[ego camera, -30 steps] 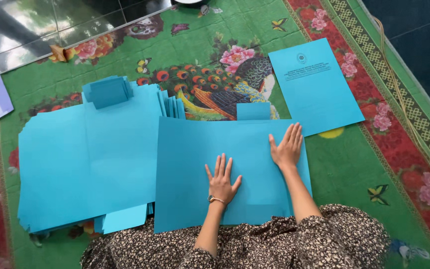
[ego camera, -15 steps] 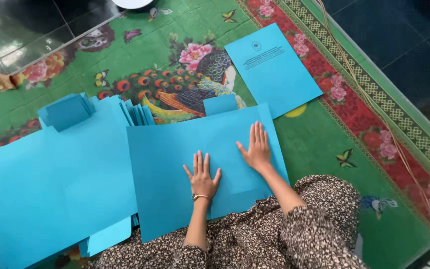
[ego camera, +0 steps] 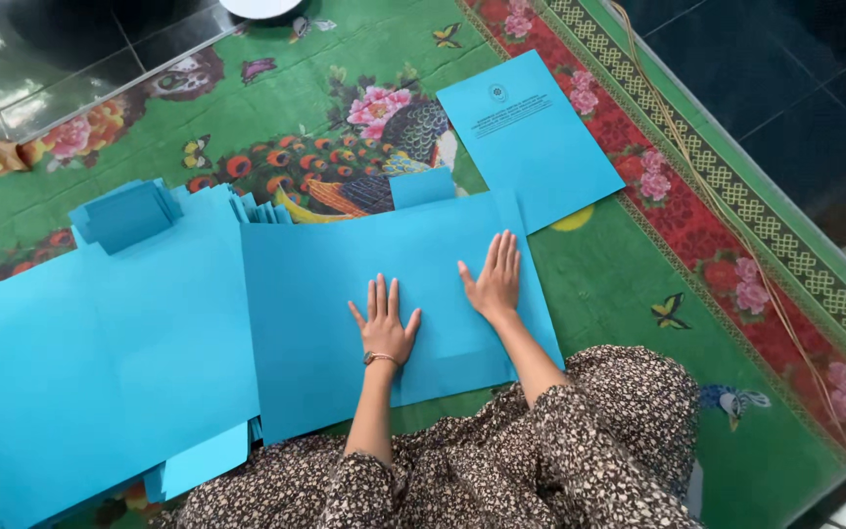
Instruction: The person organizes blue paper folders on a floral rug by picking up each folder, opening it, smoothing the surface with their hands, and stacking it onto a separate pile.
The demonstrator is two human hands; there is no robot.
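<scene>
A large blue card sheet lies unfolded on the green floral mat in front of me. My left hand rests flat on it near its middle, fingers spread, a bracelet at the wrist. My right hand also presses flat on the sheet, toward its right edge, fingers together and pointing away from me. Neither hand grips anything. A small flap sticks up from the sheet's far edge.
A big stack of the same blue sheets lies to the left, overlapping the sheet. A finished blue folder with print lies at the far right. A thin cord runs along the mat's red border. Dark tiled floor surrounds the mat.
My view has shifted, so everything sits lower and further left in the picture. Both hands stay flat on the blue sheet, the right one slid slightly toward its right edge.
</scene>
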